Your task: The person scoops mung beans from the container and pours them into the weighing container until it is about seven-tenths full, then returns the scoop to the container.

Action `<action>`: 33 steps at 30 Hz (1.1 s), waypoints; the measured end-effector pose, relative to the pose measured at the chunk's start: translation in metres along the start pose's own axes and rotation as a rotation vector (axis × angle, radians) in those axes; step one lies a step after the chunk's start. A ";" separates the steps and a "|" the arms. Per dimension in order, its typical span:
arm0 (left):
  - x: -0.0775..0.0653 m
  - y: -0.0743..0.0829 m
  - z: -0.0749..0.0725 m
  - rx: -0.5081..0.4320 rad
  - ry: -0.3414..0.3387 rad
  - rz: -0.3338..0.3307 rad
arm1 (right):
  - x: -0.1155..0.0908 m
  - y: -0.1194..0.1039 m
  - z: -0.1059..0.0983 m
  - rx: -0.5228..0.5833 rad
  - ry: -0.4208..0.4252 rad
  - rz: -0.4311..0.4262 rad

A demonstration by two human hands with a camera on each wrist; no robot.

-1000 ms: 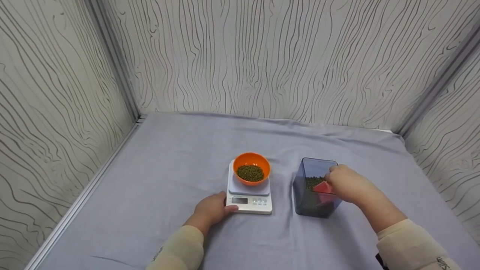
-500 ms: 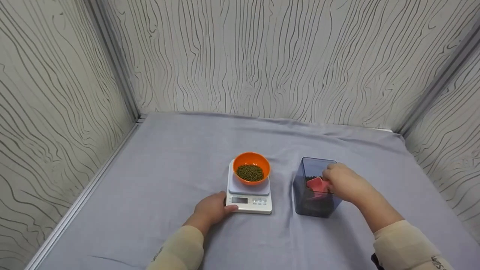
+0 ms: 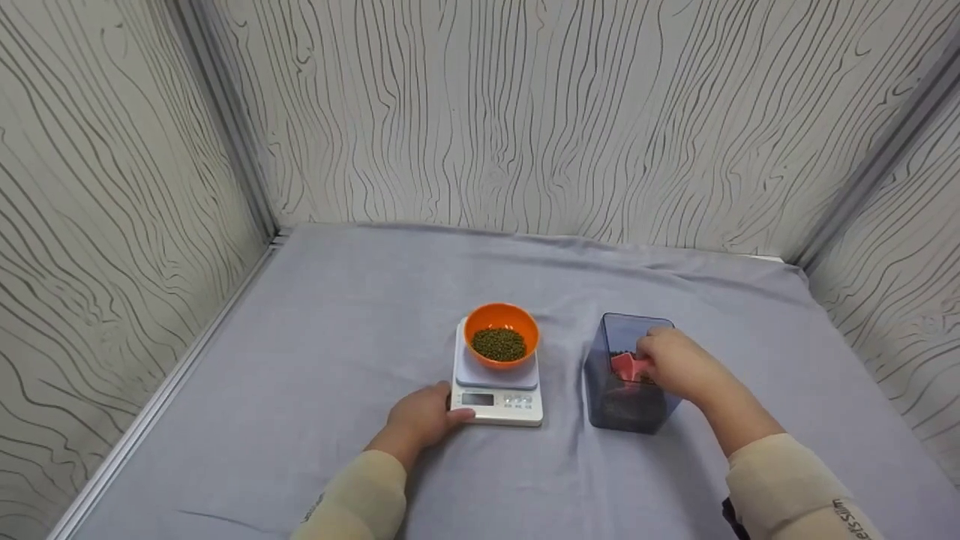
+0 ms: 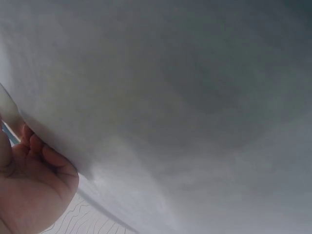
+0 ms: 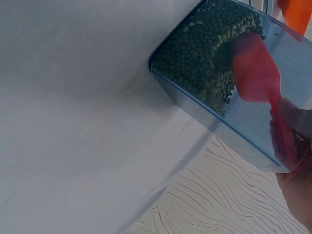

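A white kitchen scale (image 3: 495, 406) bears an orange bowl (image 3: 529, 330) partly filled with small green mung beans (image 3: 498, 344). At the scale's left front corner my left hand (image 3: 422, 415) grips the edge, thumb on top; in the left wrist view its fingers are curled. To the right stands a bluish see-through bin (image 3: 598, 375) with more mung beans (image 5: 192, 53) inside. My right hand (image 3: 679, 364) holds a pink scoop (image 5: 256, 73) by its handle, inside the bin. The scoop's front edge meets the beans, and part of its blade is hidden among them.
A grey-lilac cloth (image 3: 360, 300) covers the table, with creases toward the back. Wood-grain patterned panels (image 3: 487, 112) rise behind and at both sides. A metal rail (image 3: 161, 390) runs along the left table edge.
My right hand has shifted left with the scoop inside the bin, and the scoop's visible part has shrunk. The left hand, scale and bowl look the same.
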State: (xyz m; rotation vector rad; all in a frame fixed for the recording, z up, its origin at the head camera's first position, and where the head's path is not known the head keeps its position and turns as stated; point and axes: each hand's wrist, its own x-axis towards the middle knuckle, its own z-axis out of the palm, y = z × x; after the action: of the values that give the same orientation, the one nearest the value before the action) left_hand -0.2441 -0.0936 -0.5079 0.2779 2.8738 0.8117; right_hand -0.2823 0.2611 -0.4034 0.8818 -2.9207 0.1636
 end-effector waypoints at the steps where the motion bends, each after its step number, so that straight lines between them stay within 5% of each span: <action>1: 0.000 0.000 0.000 -0.001 -0.001 -0.001 | 0.001 0.000 0.000 0.005 -0.007 0.004; 10: 0.000 -0.001 0.002 -0.012 -0.003 -0.008 | 0.000 0.003 0.002 0.056 -0.033 0.056; 22: 0.001 -0.002 0.004 -0.025 -0.006 -0.004 | -0.008 0.012 -0.008 0.123 0.055 0.000; 33: 0.001 -0.002 0.001 -0.005 -0.011 -0.007 | -0.018 0.020 -0.017 0.203 0.068 0.092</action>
State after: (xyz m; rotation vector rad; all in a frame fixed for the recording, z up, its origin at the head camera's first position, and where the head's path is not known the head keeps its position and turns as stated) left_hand -0.2450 -0.0941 -0.5101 0.2700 2.8606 0.8135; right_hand -0.2774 0.2895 -0.3902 0.7494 -2.9195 0.4941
